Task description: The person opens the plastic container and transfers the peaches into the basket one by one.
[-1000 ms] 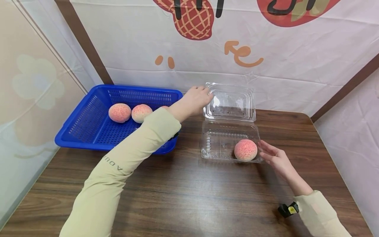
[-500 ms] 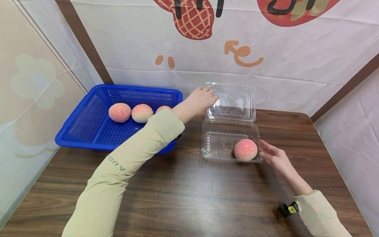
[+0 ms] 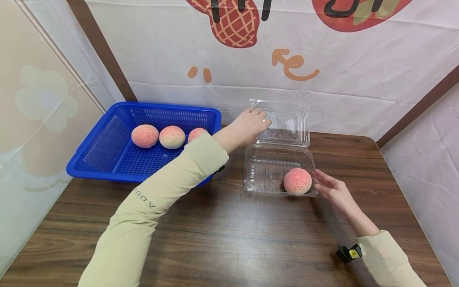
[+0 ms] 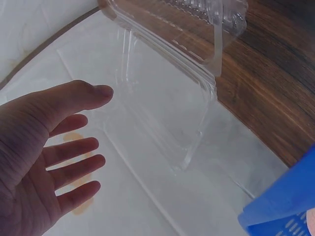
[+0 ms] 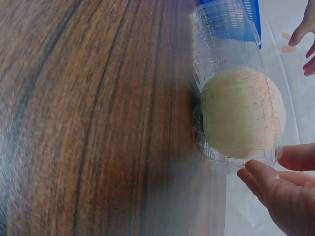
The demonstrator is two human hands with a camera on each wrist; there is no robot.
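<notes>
A clear plastic clamshell box (image 3: pixel 265 187) stands with its lid (image 3: pixel 283 119) raised at the back. One pink-and-cream peach (image 3: pixel 297 181) sits in the right front of its base. My right hand (image 3: pixel 333 193) holds the box's right rim between thumb and fingers, beside that peach. In front of the lid's left part hovers my left hand (image 3: pixel 247 126); its fingers are spread and loosely bent with nothing in them, as the left wrist view shows. Three more peaches, the middle one (image 3: pixel 172 137) among them, lie in a blue basket (image 3: pixel 97 175); my left sleeve partly covers the rightmost.
The wooden table (image 3: pixel 229 239) ends at a printed cloth backdrop (image 3: pixel 161 48) behind the box and basket. My left forearm (image 3: pixel 154 203) crosses over the basket's front right corner. A black wrist camera (image 3: pixel 349 253) sits under my right sleeve.
My left hand has moved right across the front of the lid, uncovering more of the rightmost peach in the basket. The right hand, box and its peach have stayed put.
</notes>
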